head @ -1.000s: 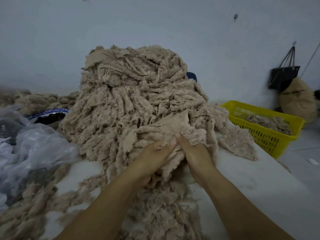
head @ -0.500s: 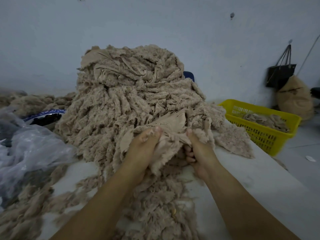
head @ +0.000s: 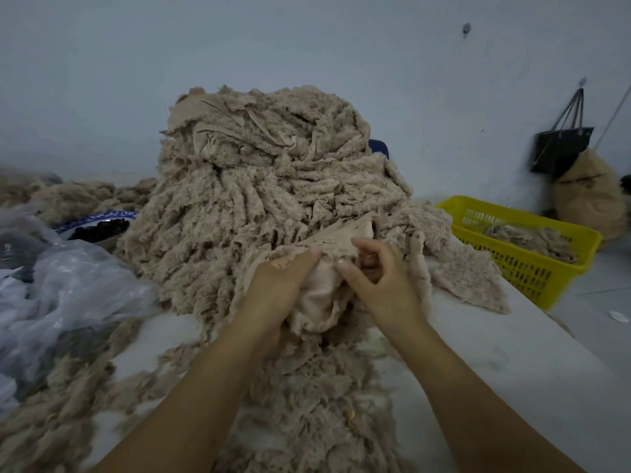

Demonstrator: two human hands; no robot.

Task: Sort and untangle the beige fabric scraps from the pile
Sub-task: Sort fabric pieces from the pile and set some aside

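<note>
A tall pile of fluffy beige fabric scraps (head: 259, 186) rises from the white table (head: 519, 353) in the middle of the view. At its near foot lies a smooth beige scrap (head: 319, 295), bunched between both hands. My left hand (head: 278, 285) grips the scrap's left side with fingers curled over its top edge. My right hand (head: 379, 278) holds the right side, thumb pressed on the cloth and fingers curled behind it. More loose scraps (head: 307, 397) trail down the table toward me.
A yellow plastic basket (head: 532, 264) with some beige scraps stands right of the table. Crumpled clear plastic (head: 61, 288) lies at the left, a blue-rimmed bowl of dark pieces (head: 99, 227) behind it. A black bag (head: 560, 148) and a tan sack (head: 590, 196) sit by the wall.
Both hands have shifted on the scrap: the right hand turned so thumb and curled fingers show, and the smooth cloth is now bunched lower between the hands.
</note>
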